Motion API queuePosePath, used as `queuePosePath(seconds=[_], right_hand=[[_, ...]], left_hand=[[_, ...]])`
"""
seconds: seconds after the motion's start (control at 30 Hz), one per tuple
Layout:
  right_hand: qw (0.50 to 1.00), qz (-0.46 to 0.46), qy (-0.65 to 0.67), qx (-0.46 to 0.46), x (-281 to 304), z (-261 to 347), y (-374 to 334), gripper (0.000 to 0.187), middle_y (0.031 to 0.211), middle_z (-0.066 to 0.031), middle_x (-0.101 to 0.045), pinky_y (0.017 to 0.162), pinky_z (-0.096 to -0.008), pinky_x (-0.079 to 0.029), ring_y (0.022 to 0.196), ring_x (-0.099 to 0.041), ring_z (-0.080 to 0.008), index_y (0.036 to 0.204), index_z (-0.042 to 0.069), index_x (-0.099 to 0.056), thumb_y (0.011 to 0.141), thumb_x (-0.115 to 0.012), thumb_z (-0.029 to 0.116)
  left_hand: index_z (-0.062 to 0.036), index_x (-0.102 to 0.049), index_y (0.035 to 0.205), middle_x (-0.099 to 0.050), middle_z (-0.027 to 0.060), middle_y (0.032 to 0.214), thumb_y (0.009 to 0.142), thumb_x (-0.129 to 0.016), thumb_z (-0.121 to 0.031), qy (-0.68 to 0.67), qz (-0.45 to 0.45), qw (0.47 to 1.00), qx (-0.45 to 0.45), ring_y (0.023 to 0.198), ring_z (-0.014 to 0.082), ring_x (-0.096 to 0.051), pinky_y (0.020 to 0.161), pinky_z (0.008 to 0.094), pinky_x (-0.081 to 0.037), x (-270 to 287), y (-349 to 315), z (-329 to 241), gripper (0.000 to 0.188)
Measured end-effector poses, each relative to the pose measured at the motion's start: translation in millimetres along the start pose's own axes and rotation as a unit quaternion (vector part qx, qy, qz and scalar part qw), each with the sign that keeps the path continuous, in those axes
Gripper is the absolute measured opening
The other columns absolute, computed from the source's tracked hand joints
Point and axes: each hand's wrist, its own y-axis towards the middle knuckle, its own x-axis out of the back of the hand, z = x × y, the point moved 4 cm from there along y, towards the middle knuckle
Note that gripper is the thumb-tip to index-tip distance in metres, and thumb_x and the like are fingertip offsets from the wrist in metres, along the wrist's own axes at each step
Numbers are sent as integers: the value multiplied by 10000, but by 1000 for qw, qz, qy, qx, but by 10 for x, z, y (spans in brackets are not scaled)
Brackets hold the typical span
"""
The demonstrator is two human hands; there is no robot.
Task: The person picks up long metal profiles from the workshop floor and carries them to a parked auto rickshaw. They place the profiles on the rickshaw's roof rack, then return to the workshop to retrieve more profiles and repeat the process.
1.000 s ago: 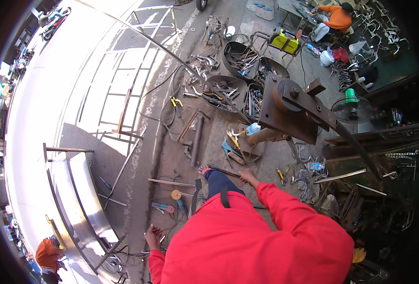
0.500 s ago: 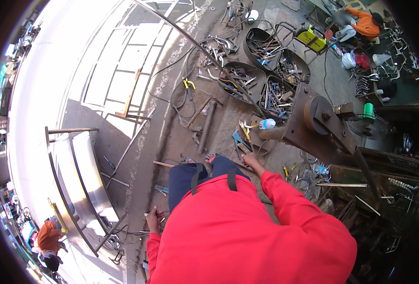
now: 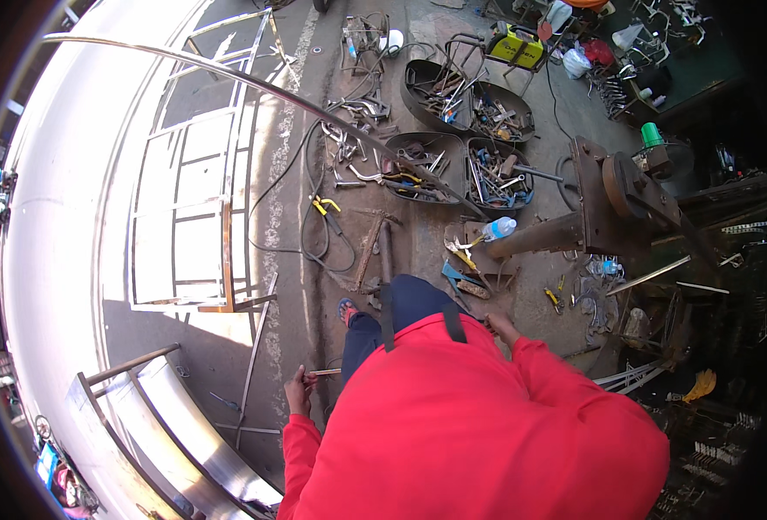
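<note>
My left hand (image 3: 297, 390) hangs low beside my left leg, its fingers loosely apart and nothing visible in it. Close to its fingertips is the end of a thin wooden stick (image 3: 325, 372). At my right hip is my right hand (image 3: 502, 328), with its fingers too small and partly hidden to read. Ahead of it on the ground are a blue metal piece (image 3: 454, 275), a wood-like block (image 3: 473, 289) and yellow-handled pliers (image 3: 461, 251). A clear water bottle (image 3: 498, 229) lies by the steel post of a rusty wheeled machine (image 3: 623, 186).
Black bins (image 3: 427, 143) full of hand tools stand ahead, near a yellow-green welding machine (image 3: 516, 45). A long metal bar (image 3: 314, 108) crosses above the ground. Cable with a yellow clamp (image 3: 325, 205) lies ahead left. Metal frames (image 3: 227, 251) and curved sheet panels (image 3: 171, 407) are at left.
My view has shifted and turned. One foot now shows instead of two. My right hand is closer to my hip, and the person in orange at lower left is out of view.
</note>
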Motion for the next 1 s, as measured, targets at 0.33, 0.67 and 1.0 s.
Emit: queuePosePath(seconds=[0.33,0.67,1.0], right_hand=[[982,-16,50,181,-103,2060,-284,257,666,-74,-625,504,-333,-478,569,-607,-176,899,1,-673,909,-629,254],[950,-74,277,120,131,3629,1379,249,581,-31,-575,396,-282,-419,434,-524,-132,727,53,-604,915,-577,213],[972,-151,0,183,-468,4852,3845,269,864,-257,-673,776,-472,-514,873,-656,-419,836,-9,-701,808,-607,242]], left_hand=[[-29,-617,914,-655,111,737,923,-608,-321,32,-44,996,72,622,218,-644,540,312,-506,365,467,-300,293],[-6,-610,776,-659,129,707,935,-595,-284,97,-54,988,108,593,204,-649,497,280,-468,-242,-33,-411,321],[28,-611,1086,-675,100,846,942,-599,-377,187,-3,963,195,809,194,-661,692,309,-531,-1454,-190,-279,430]])
